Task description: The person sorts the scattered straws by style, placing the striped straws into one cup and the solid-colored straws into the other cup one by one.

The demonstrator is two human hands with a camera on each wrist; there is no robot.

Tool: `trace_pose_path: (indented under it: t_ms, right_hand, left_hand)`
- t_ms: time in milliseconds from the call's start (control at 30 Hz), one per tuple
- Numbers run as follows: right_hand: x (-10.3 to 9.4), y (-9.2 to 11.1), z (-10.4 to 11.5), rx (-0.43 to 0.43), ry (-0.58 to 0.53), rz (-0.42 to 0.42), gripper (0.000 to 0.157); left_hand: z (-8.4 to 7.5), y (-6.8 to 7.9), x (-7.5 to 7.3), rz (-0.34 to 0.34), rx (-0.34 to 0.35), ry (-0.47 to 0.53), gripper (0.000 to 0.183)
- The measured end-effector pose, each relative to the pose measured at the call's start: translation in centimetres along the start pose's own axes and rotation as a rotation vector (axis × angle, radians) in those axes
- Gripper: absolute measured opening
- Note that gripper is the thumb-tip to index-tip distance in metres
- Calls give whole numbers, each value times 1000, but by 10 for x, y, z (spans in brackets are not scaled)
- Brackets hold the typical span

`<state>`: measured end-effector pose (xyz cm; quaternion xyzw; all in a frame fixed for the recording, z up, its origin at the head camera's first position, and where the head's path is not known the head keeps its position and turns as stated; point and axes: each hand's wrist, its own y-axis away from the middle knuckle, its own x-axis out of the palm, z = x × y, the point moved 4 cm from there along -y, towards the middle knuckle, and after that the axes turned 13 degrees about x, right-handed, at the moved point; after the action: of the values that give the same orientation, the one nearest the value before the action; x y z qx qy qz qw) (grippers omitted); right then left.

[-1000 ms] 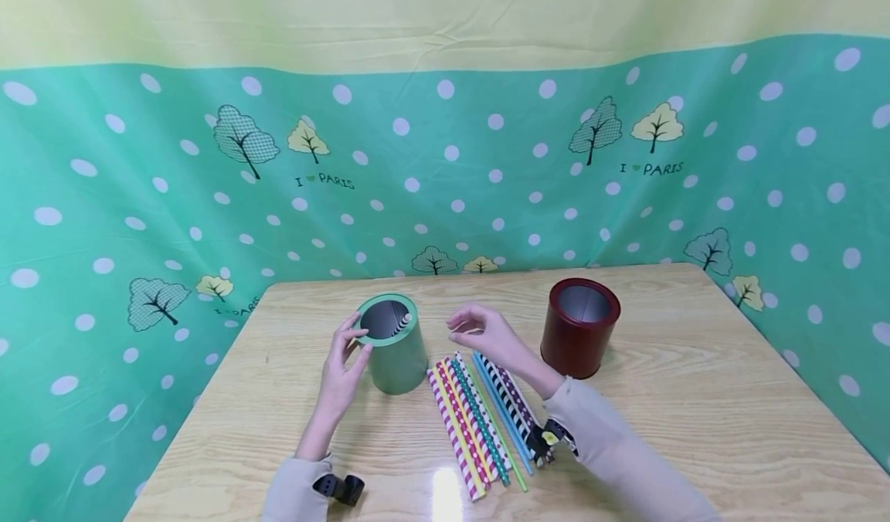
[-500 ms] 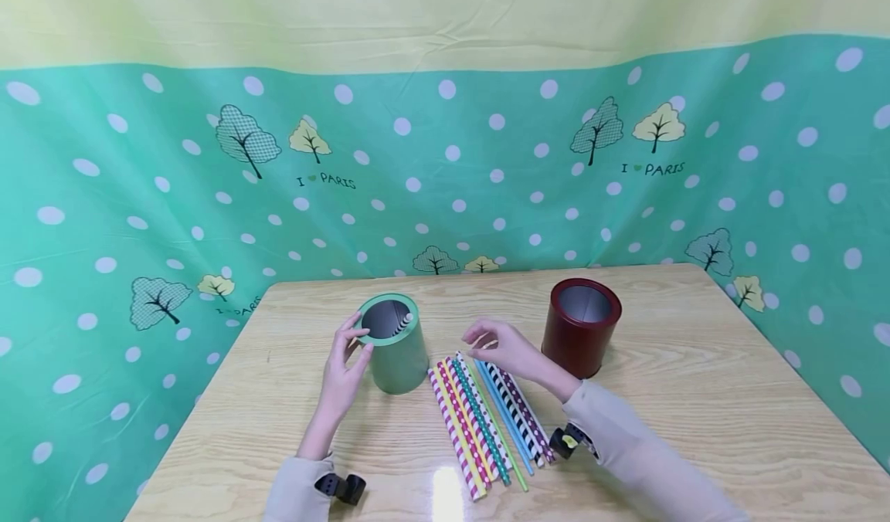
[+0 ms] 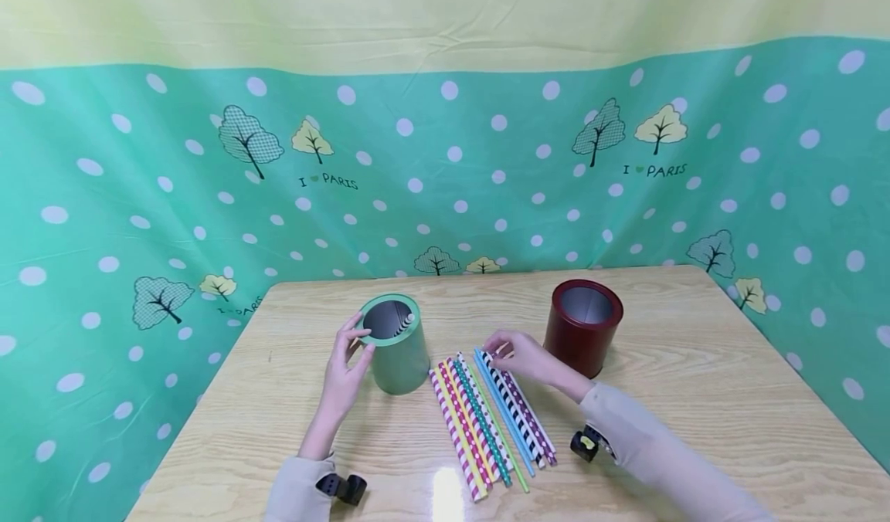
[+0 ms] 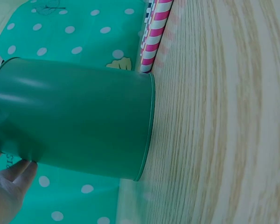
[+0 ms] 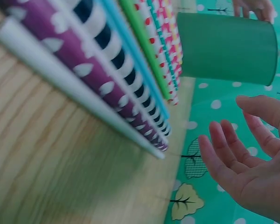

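Note:
A green can (image 3: 399, 364) stands upright on the table. My left hand (image 3: 342, 371) touches its left side near the rim, fingers spread and lightly bent. Inside the can leans a black-and-white striped straw (image 3: 403, 324), its pale tip just below the rim. To the right of the can lies a row of paper straws (image 3: 480, 422) in pink, yellow, teal, green, blue, black-and-white and purple. My right hand (image 3: 524, 358) hovers over the far ends of the black-and-white and purple straws (image 5: 107, 88), fingers loosely bent, with nothing between thumb and fingers in the right wrist view.
A dark red can (image 3: 582, 337) stands upright just behind and right of my right hand. The wooden table (image 3: 695, 398) ends at a polka-dot cloth (image 3: 452, 182) hung behind it.
My right hand has moved right and a little toward me, from beside the green can to over the right-hand straws. The left hand has kept its place at the green can.

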<state>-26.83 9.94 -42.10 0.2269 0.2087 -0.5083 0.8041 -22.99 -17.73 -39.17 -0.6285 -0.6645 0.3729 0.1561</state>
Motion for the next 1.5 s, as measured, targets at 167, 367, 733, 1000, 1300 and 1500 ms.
trace_pose_path:
  t_ms: [167, 367, 733, 1000, 1300, 1500]
  right_hand:
    - [0, 0, -9, 7, 10, 18, 22]
    - [0, -1, -21, 12, 4, 39, 22]
    - [1, 0, -36, 26, 60, 21, 20]
    - [5, 0, -42, 36, 66, 15, 19]
    - [8, 1, -45, 70, 73, -2, 19]
    - [11, 1, -45, 65, 127, -14, 21]
  left_hand:
    - [4, 1, -1, -1, 10, 6, 23]
    - [27, 5, -1, 2, -6, -1, 23]
    - [0, 1, 0, -5, -10, -3, 23]
    - [1, 0, 0, -6, -8, -4, 22]
    - [1, 1, 0, -2, -13, 10, 23]
    - [2, 1, 0, -1, -18, 14, 23]
